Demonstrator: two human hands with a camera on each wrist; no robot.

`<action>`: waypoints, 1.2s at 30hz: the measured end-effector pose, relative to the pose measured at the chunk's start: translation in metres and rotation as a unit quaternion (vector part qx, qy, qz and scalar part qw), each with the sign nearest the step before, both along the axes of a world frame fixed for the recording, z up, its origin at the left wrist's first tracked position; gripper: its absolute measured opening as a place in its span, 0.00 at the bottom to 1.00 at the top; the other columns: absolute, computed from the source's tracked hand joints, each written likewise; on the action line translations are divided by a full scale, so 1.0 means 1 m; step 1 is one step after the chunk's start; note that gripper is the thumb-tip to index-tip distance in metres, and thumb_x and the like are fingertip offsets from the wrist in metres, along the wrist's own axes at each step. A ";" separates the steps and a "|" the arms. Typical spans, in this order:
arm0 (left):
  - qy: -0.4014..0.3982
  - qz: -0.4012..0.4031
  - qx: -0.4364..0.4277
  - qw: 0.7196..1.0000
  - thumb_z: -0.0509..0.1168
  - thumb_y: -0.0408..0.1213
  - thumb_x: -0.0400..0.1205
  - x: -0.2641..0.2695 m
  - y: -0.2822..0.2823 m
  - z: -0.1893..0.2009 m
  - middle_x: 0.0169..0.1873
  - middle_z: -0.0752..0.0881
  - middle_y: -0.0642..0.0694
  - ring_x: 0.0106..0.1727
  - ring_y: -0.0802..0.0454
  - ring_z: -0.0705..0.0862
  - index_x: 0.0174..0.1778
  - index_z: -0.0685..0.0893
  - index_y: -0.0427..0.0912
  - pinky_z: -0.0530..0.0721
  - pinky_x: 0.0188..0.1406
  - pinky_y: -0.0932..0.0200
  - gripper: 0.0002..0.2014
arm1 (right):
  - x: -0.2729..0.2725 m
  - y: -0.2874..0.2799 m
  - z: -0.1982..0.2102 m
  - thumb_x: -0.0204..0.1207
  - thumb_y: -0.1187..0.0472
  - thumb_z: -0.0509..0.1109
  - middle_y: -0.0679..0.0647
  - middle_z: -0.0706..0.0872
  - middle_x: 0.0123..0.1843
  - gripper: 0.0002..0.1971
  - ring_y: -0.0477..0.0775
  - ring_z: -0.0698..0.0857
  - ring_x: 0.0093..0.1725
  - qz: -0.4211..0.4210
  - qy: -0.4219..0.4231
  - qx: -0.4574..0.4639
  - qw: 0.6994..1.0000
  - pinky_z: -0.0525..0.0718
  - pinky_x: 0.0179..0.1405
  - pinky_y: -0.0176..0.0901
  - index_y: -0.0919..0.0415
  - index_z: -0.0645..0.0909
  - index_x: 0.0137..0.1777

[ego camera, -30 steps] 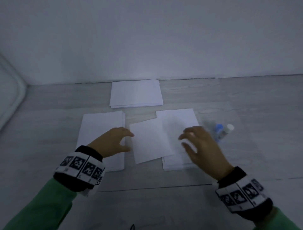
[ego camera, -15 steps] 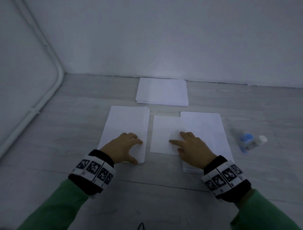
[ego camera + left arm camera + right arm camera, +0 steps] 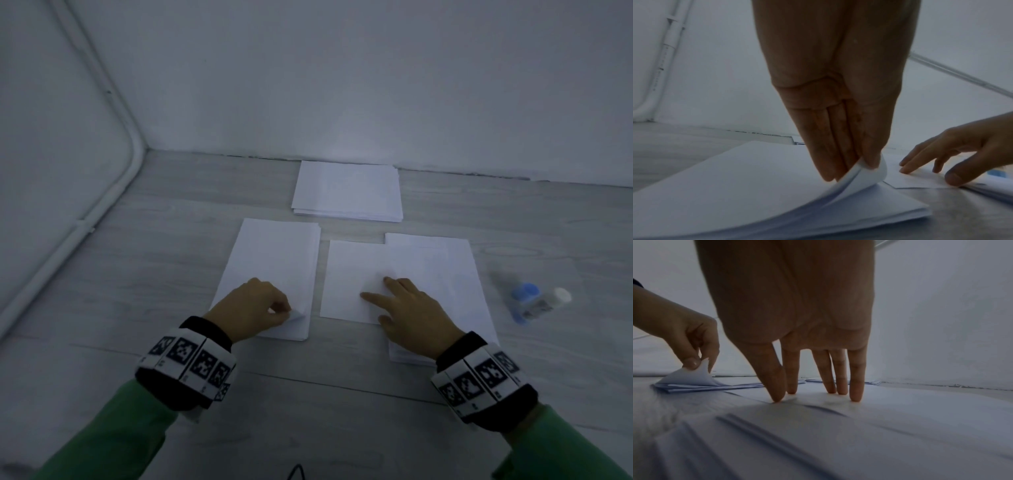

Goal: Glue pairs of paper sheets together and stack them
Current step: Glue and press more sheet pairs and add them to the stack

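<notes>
Left hand [image 3: 251, 308] pinches the lifted corner of the left paper stack [image 3: 274, 253]; right hand [image 3: 411, 315], fingers straight, presses the loose sheet [image 3: 349, 274].

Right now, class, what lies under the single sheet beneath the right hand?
The single sheet overlaps the right paper stack on one side and bare floor on the other. Under the right hand, it is hidden.

Bare room: white walls [image 3: 342, 85], plank floor [image 3: 171, 222]
</notes>
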State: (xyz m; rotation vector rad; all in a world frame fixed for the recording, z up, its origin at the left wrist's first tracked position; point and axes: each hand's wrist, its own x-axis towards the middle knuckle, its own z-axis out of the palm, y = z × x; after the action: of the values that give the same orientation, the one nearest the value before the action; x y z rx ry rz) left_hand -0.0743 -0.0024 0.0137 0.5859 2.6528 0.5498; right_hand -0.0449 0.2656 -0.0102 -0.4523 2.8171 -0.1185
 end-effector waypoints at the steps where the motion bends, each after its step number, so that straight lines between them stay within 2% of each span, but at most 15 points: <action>1: -0.006 0.008 0.005 1.000 0.69 0.41 0.79 0.000 0.000 0.001 0.48 0.90 0.47 0.49 0.57 0.86 0.50 0.89 0.39 0.80 0.50 0.68 0.10 | 0.000 0.000 0.000 0.83 0.55 0.55 0.56 0.61 0.79 0.26 0.56 0.62 0.76 0.000 0.000 0.000 1.000 0.74 0.66 0.47 0.43 0.58 0.81; 3: -0.022 0.022 0.018 0.999 0.73 0.43 0.75 -0.001 0.000 0.005 0.43 0.90 0.47 0.47 0.55 0.86 0.44 0.90 0.39 0.83 0.50 0.63 0.09 | 0.000 0.001 -0.001 0.83 0.55 0.56 0.56 0.60 0.80 0.26 0.56 0.62 0.77 0.000 -0.002 0.000 1.000 0.73 0.67 0.47 0.43 0.58 0.81; 7: -0.027 0.062 0.079 0.995 0.76 0.39 0.72 -0.001 -0.004 0.024 0.37 0.90 0.48 0.43 0.54 0.87 0.37 0.89 0.39 0.83 0.46 0.64 0.07 | 0.000 0.002 -0.002 0.83 0.55 0.55 0.55 0.60 0.80 0.26 0.55 0.62 0.77 0.008 0.005 0.004 1.000 0.73 0.67 0.47 0.43 0.58 0.81; 9: 0.026 0.085 0.108 0.990 0.72 0.39 0.76 -0.001 -0.005 0.040 0.36 0.88 0.50 0.41 0.54 0.86 0.37 0.85 0.41 0.81 0.43 0.66 0.06 | 0.000 0.002 0.000 0.83 0.55 0.55 0.56 0.60 0.80 0.26 0.55 0.61 0.77 0.008 0.006 -0.010 1.000 0.73 0.68 0.47 0.44 0.58 0.81; 11: 0.089 0.088 0.146 0.981 0.68 0.38 0.80 0.001 -0.003 0.064 0.33 0.86 0.54 0.35 0.63 0.84 0.39 0.81 0.44 0.77 0.36 0.74 0.05 | -0.001 0.001 0.004 0.83 0.54 0.57 0.58 0.58 0.81 0.27 0.56 0.59 0.78 -0.002 0.024 -0.043 0.999 0.70 0.71 0.48 0.46 0.56 0.82; 14: 0.140 0.055 0.211 0.966 0.67 0.42 0.80 0.004 0.005 0.110 0.29 0.87 0.57 0.31 0.69 0.81 0.40 0.81 0.50 0.73 0.31 0.77 0.04 | -0.008 0.000 0.014 0.79 0.47 0.65 0.59 0.57 0.82 0.37 0.56 0.58 0.79 -0.053 0.077 -0.169 0.981 0.61 0.76 0.46 0.51 0.49 0.83; 16: 0.131 0.040 0.270 0.953 0.68 0.47 0.79 0.002 0.010 0.137 0.33 0.88 0.57 0.34 0.64 0.83 0.41 0.81 0.53 0.75 0.36 0.71 0.05 | -0.017 0.003 0.026 0.71 0.44 0.73 0.56 0.60 0.81 0.48 0.55 0.60 0.78 -0.139 0.059 -0.327 0.933 0.60 0.76 0.47 0.51 0.46 0.83; 18: 0.090 0.031 0.360 0.928 0.68 0.45 0.78 -0.003 0.012 0.156 0.33 0.88 0.54 0.37 0.59 0.82 0.42 0.81 0.51 0.77 0.40 0.67 0.03 | -0.027 0.008 0.040 0.61 0.41 0.78 0.52 0.64 0.79 0.56 0.52 0.65 0.76 -0.224 -0.005 -0.474 0.851 0.67 0.74 0.49 0.46 0.44 0.83; 20: 0.057 0.039 0.446 0.893 0.69 0.41 0.76 -0.011 0.015 0.165 0.32 0.88 0.53 0.38 0.59 0.83 0.43 0.81 0.49 0.82 0.41 0.65 0.03 | -0.033 0.015 0.050 0.57 0.39 0.81 0.49 0.71 0.76 0.56 0.49 0.73 0.73 -0.255 -0.067 -0.589 0.764 0.72 0.69 0.49 0.45 0.53 0.82; 23: 0.032 0.116 0.527 0.842 0.67 0.37 0.77 -0.032 0.022 0.153 0.33 0.89 0.54 0.37 0.60 0.85 0.42 0.80 0.48 0.85 0.37 0.64 0.03 | -0.036 0.029 0.053 0.61 0.45 0.79 0.49 0.86 0.64 0.31 0.50 0.84 0.62 -0.248 -0.099 -0.689 0.673 0.80 0.61 0.49 0.52 0.82 0.65; 26: -0.038 0.223 0.513 0.828 0.69 0.36 0.77 -0.053 0.033 0.116 0.43 0.88 0.47 0.40 0.54 0.85 0.52 0.80 0.46 0.85 0.34 0.63 0.09 | -0.030 0.040 0.047 0.68 0.53 0.75 0.51 0.90 0.56 0.14 0.49 0.89 0.53 -0.305 -0.072 -0.722 0.617 0.86 0.45 0.38 0.55 0.89 0.52; 28: -0.119 0.259 0.457 0.842 0.71 0.35 0.76 -0.059 0.041 0.084 0.51 0.86 0.39 0.45 0.48 0.86 0.61 0.80 0.37 0.87 0.38 0.59 0.18 | -0.026 0.051 0.038 0.74 0.58 0.72 0.51 0.91 0.53 0.10 0.48 0.89 0.48 -0.348 -0.059 -0.713 0.605 0.87 0.40 0.38 0.58 0.88 0.53; 31: -0.156 0.279 0.408 0.855 0.70 0.28 0.77 -0.057 0.055 0.040 0.47 0.86 0.36 0.41 0.48 0.85 0.50 0.83 0.31 0.87 0.35 0.66 0.07 | -0.020 0.065 0.026 0.76 0.65 0.69 0.53 0.91 0.48 0.06 0.51 0.89 0.45 -0.404 -0.091 -0.671 0.615 0.87 0.40 0.41 0.61 0.86 0.51; 34: -0.179 0.316 0.390 0.846 0.69 0.27 0.77 -0.055 0.065 0.011 0.46 0.85 0.36 0.36 0.51 0.83 0.46 0.82 0.32 0.86 0.30 0.68 0.04 | -0.015 0.074 0.017 0.73 0.70 0.71 0.58 0.89 0.40 0.02 0.55 0.87 0.40 -0.452 -0.091 -0.606 0.648 0.86 0.38 0.40 0.68 0.85 0.40; 36: -0.206 0.335 0.390 0.833 0.69 0.27 0.78 -0.055 0.069 -0.001 0.46 0.85 0.35 0.35 0.49 0.83 0.48 0.83 0.29 0.87 0.30 0.66 0.06 | -0.014 0.081 0.012 0.72 0.68 0.74 0.60 0.86 0.36 0.06 0.57 0.84 0.37 -0.475 -0.053 -0.559 0.678 0.84 0.38 0.42 0.69 0.83 0.35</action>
State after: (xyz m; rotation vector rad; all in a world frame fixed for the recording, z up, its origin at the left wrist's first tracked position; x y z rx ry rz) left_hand -0.1291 0.0664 0.0124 -0.3090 2.0663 1.7701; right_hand -0.0590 0.3462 0.0015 0.8576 2.1602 -1.9892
